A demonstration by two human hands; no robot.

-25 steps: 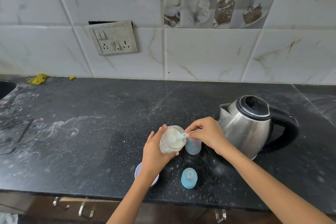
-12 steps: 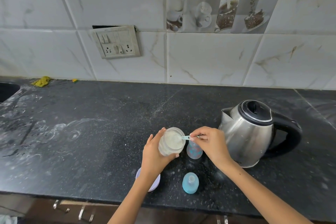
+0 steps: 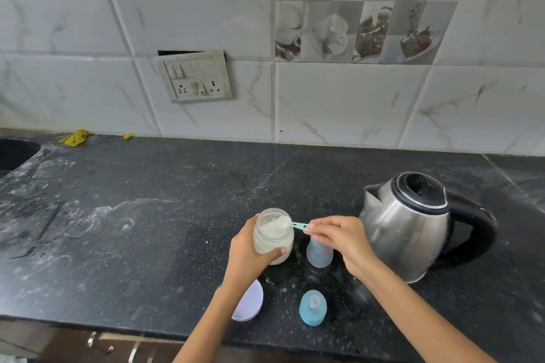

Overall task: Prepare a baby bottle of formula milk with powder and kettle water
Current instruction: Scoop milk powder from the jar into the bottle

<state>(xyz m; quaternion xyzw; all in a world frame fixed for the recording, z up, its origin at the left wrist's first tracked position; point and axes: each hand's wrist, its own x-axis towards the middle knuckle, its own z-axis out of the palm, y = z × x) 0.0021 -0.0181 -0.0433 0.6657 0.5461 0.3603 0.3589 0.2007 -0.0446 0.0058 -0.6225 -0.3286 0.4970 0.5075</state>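
My left hand [image 3: 246, 250] grips an open clear jar of white formula powder [image 3: 272, 237], tilted a little toward the right. My right hand [image 3: 342, 240] pinches the handle of a small teal scoop [image 3: 290, 224], whose bowl is heaped with powder at the jar's mouth. Just below my right hand stands the clear baby bottle [image 3: 318, 253] with a coloured print, open at the top and partly hidden by my fingers. The bottle's blue teat cap [image 3: 312, 307] lies on the black counter [image 3: 147, 215] near the front edge. The steel kettle [image 3: 407, 224] stands to the right, lid closed.
A pale round jar lid [image 3: 250, 300] lies by my left forearm near the counter's front edge. A sink [image 3: 14, 153] opens at the far left, with a yellow scrap [image 3: 73, 137] behind it. A switch and socket plate [image 3: 194, 76] is on the tiled wall.
The scoop has come up out of the powder to the jar's rim, now heaped. The view has tilted so the counter sits lower in frame. The left hand keeps its hold on the jar.
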